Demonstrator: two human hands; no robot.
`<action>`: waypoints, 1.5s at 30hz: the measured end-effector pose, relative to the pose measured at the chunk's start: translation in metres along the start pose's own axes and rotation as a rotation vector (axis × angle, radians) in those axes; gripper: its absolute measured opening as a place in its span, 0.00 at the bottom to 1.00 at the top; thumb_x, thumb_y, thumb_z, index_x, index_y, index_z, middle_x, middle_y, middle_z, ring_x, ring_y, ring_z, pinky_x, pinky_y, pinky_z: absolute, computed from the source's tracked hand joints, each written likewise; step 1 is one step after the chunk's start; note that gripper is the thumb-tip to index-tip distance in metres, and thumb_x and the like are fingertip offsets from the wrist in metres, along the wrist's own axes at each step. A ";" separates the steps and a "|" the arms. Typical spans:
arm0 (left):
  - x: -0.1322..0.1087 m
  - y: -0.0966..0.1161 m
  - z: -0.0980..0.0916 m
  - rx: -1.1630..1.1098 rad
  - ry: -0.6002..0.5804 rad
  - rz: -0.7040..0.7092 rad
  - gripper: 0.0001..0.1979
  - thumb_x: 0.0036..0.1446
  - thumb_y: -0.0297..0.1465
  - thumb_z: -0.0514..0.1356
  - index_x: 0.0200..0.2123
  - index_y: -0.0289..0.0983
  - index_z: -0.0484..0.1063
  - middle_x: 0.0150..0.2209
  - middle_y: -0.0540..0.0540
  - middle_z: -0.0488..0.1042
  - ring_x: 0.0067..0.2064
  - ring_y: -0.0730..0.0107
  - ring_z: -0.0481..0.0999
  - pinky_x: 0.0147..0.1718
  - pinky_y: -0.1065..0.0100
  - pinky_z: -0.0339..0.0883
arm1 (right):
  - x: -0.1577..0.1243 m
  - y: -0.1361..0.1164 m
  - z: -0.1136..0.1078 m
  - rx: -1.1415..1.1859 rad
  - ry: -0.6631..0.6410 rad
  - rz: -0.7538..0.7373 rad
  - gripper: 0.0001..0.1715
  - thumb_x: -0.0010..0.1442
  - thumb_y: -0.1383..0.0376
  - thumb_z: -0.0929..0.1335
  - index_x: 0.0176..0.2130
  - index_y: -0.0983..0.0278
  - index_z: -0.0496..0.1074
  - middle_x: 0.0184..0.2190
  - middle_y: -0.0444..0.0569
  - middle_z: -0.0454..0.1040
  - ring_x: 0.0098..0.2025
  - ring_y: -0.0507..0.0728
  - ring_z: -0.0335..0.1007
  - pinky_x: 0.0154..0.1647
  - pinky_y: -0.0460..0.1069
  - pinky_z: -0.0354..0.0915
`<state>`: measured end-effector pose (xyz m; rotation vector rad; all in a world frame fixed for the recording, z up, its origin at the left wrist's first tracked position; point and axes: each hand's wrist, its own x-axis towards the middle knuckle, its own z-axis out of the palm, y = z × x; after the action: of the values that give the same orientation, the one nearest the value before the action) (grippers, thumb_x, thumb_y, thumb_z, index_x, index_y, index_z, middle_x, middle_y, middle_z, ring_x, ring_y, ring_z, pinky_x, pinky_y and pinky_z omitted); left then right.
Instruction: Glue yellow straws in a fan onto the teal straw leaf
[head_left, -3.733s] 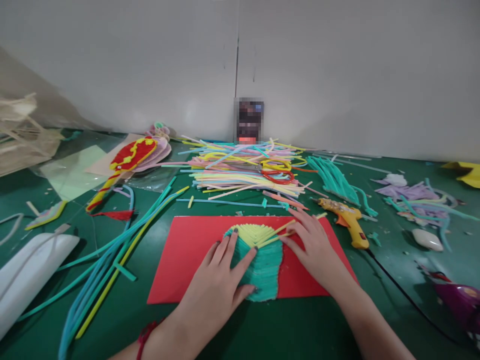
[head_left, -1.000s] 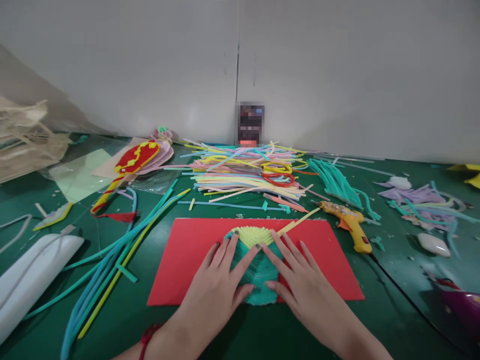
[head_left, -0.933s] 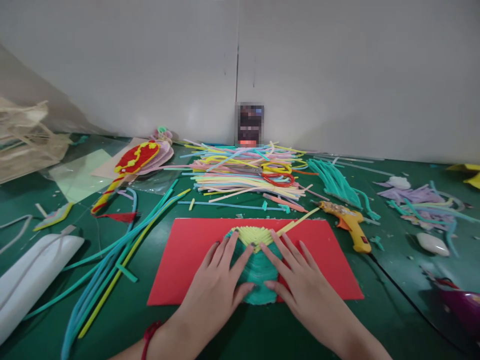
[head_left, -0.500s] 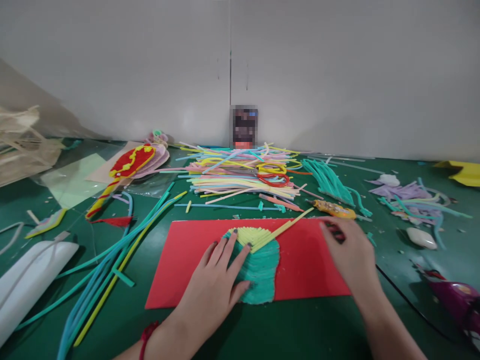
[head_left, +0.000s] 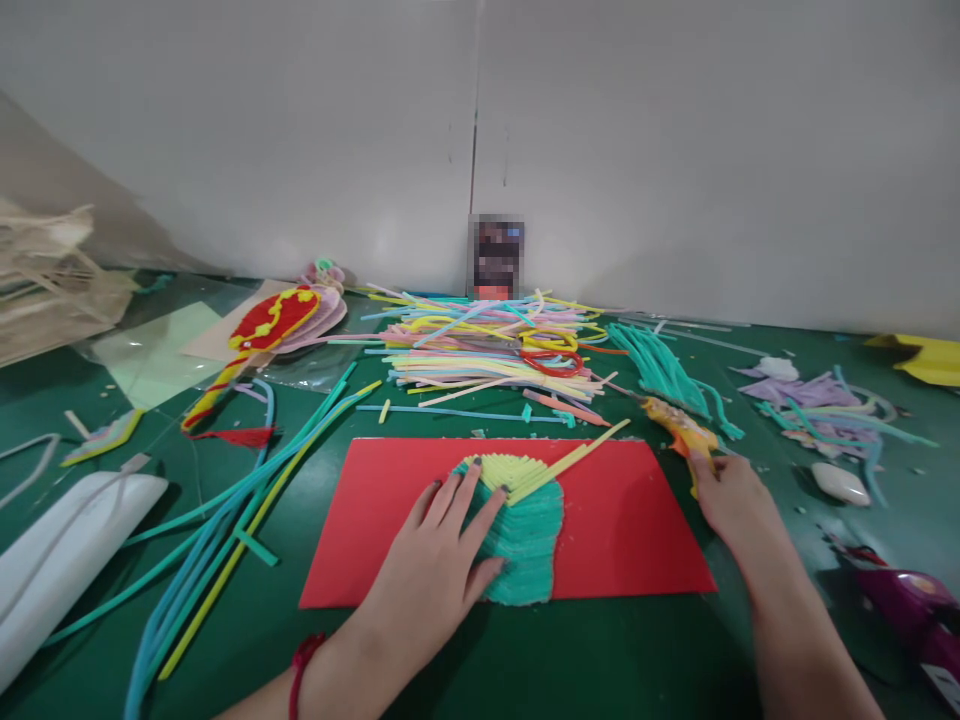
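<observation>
A red sheet (head_left: 375,520) lies flat on the green table. On it sits a leaf-shaped piece (head_left: 529,530) of teal strips with a yellow fan top. A long yellow strip (head_left: 577,458) sticks out from the fan toward the upper right. My left hand (head_left: 442,570) lies flat on the teal piece with its fingers spread. To the right of the sheet, my right hand (head_left: 731,505) is closed around the handle of the yellow glue gun (head_left: 679,428), whose nozzle points up and to the left.
A heap of coloured strips with red-handled scissors (head_left: 555,360) lies behind the sheet. Long teal and yellow strips (head_left: 247,500) run along the left. A white object (head_left: 60,550) sits near left, a purple object (head_left: 911,610) near right, teal strips (head_left: 667,370) behind the gun.
My right hand left the teal piece, moved right off the red sheet and took hold of the glue gun, tilting it up. My left hand stayed in place.
</observation>
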<state>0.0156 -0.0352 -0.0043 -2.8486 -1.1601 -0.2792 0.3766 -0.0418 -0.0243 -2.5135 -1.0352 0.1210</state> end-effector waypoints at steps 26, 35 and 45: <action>0.008 -0.015 -0.023 -0.418 0.435 -0.089 0.09 0.64 0.32 0.53 0.38 0.42 0.74 0.35 0.49 0.76 0.37 0.69 0.73 0.38 0.66 0.64 | -0.076 -0.059 -0.007 0.386 -0.074 -0.915 0.20 0.64 0.57 0.61 0.50 0.63 0.70 0.42 0.56 0.77 0.43 0.60 0.75 0.41 0.51 0.72; 0.003 -0.012 -0.021 -0.367 0.462 0.047 0.10 0.64 0.25 0.54 0.44 0.40 0.72 0.35 0.50 0.78 0.37 0.71 0.73 0.43 0.65 0.59 | -0.078 -0.063 -0.007 0.386 -0.100 -0.924 0.21 0.64 0.55 0.60 0.48 0.63 0.70 0.42 0.56 0.77 0.44 0.60 0.75 0.42 0.53 0.72; 0.006 -0.022 -0.022 -0.589 0.551 -0.305 0.07 0.59 0.31 0.57 0.32 0.42 0.76 0.30 0.52 0.78 0.34 0.68 0.76 0.39 0.66 0.66 | -0.078 -0.061 -0.007 0.374 -0.142 -0.880 0.21 0.64 0.54 0.60 0.49 0.62 0.70 0.42 0.56 0.77 0.43 0.61 0.75 0.41 0.54 0.72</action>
<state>0.0014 -0.0180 0.0185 -2.6698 -1.5506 -1.5336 0.2826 -0.0590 0.0014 -1.5661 -1.8689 0.2052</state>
